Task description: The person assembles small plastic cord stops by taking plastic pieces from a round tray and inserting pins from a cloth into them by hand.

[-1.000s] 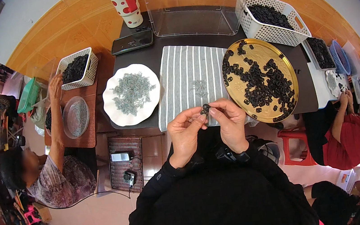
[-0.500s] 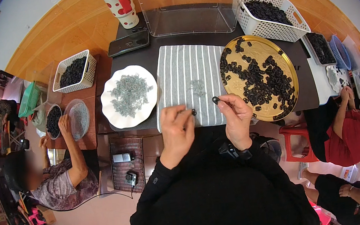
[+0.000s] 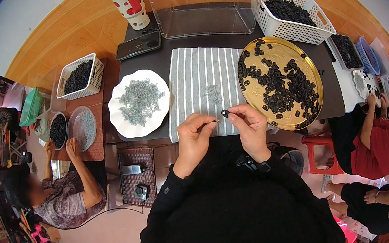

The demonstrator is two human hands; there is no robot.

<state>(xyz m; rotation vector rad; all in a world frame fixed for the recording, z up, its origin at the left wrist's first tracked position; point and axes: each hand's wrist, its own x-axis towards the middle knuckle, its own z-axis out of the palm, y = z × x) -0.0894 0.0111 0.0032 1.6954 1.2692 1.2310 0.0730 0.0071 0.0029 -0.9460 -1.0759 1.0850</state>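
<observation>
Over the near edge of a grey-and-white striped cloth (image 3: 193,77), my two hands are close together with their fingertips facing. My left hand (image 3: 194,139) is closed in a pinch on a tiny thin pin (image 3: 216,121), whose tip pokes out toward the right. Between the thumb and forefinger of my right hand (image 3: 252,131) is a small black plastic piece (image 3: 225,113), oval with a hole. The pin and the black piece are apart. Just beyond my fingers, a little pile of clear-grey pins (image 3: 214,93) lies on the cloth.
Left of the cloth, a white scalloped plate (image 3: 116,113) holds many pins. A gold tray (image 3: 315,76) with black pieces sits right. White baskets (image 3: 324,30), a phone (image 3: 138,46), a spotted tumbler (image 3: 130,4) and a clear bin (image 3: 206,21) stand behind. Co-workers sit at both sides.
My left hand has moved slightly right; a thin pin now shows at its fingertips where a dark piece showed before. My right hand has shifted a little left with its black piece.
</observation>
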